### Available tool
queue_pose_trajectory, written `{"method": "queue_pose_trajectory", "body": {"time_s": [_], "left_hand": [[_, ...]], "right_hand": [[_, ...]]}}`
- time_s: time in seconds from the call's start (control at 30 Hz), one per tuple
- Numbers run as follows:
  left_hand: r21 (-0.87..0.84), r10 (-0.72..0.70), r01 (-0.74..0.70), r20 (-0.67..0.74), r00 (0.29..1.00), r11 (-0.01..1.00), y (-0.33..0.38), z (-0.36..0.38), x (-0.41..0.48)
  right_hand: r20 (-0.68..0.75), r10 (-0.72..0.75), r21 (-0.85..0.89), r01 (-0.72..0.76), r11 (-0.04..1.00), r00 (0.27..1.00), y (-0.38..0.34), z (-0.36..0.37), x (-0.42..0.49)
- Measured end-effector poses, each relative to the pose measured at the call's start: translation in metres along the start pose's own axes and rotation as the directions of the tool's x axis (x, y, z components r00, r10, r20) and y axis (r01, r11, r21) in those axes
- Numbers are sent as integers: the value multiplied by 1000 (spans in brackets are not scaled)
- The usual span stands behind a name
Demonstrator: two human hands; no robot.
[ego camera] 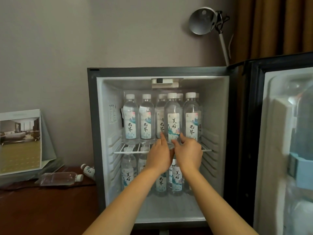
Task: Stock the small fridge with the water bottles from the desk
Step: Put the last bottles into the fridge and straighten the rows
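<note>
The small fridge (pixel 100 133) stands open with its door swung to the right. Several clear water bottles with white caps and labels stand on its wire shelf (pixel 128 150) and on its floor below. One bottle (pixel 173 114) stands at the front of the wire shelf. My left hand (pixel 159 154) and my right hand (pixel 188 152) both grip its base from either side. Two more bottles lie on the desk left of the fridge: one on its side (pixel 59 179) and one (pixel 88 170) against the fridge wall.
The open fridge door (pixel 279 150) fills the right side, with items in its rack. A framed room picture (pixel 20 141) leans on the wall over the dark wooden desk (pixel 42 209). A silver lamp (pixel 203 20) stands behind the fridge.
</note>
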State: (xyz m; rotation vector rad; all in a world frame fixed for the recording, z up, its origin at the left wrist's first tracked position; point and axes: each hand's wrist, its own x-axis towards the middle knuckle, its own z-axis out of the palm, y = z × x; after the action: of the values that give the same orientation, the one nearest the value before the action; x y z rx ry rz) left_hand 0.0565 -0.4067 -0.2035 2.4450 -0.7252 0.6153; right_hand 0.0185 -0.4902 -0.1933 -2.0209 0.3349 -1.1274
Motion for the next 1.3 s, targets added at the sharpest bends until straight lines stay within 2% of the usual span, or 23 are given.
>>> {"method": "queue_pose_trajectory", "body": {"time_s": [0.1,0.2,0.27,0.4,0.5,0.73,0.83,0.9,1.03,1.17,1.23,1.3], "left_hand": [[-20,9,-9,-30,999,1000,-1,0,3],[-107,-13,7,-55,998,994,-2,0,4],[-124,-20,11,-77,997,992,-3,0,6],[-142,-62,47,-104,993,989,0,-3,8],[-152,-58,42,-102,993,987,-1,-3,9],[-203,-34,29,-23,999,979,-4,-5,10],[-160,-24,19,-30,999,987,-9,-9,6],[-172,-36,14,-122,992,985,-16,-12,-3],[-279,-38,-44,-283,958,959,-44,-23,-36],[-304,-43,-75,-364,931,950,-85,-36,-84],[-277,-79,-53,-445,892,959,-110,-43,-109],[-286,-157,20,-465,871,958,-137,-49,-132]], "right_hand": [[-35,-17,15,17,1000,999,2,-1,0],[-194,-24,48,34,998,981,8,-5,1],[-242,-19,84,40,996,970,11,-7,4],[-162,-26,114,45,993,986,19,-8,11],[-154,-48,104,64,992,987,22,-9,13],[-58,-33,133,41,990,998,24,-16,13],[-147,-60,45,68,997,987,20,-13,-5],[-171,-139,23,145,989,976,16,-6,-20],[-6,-236,92,235,968,972,12,14,-48],[209,-241,137,215,967,948,5,45,-82],[298,-265,162,225,961,917,-2,64,-105],[387,-313,203,251,947,867,-12,84,-129]]}}
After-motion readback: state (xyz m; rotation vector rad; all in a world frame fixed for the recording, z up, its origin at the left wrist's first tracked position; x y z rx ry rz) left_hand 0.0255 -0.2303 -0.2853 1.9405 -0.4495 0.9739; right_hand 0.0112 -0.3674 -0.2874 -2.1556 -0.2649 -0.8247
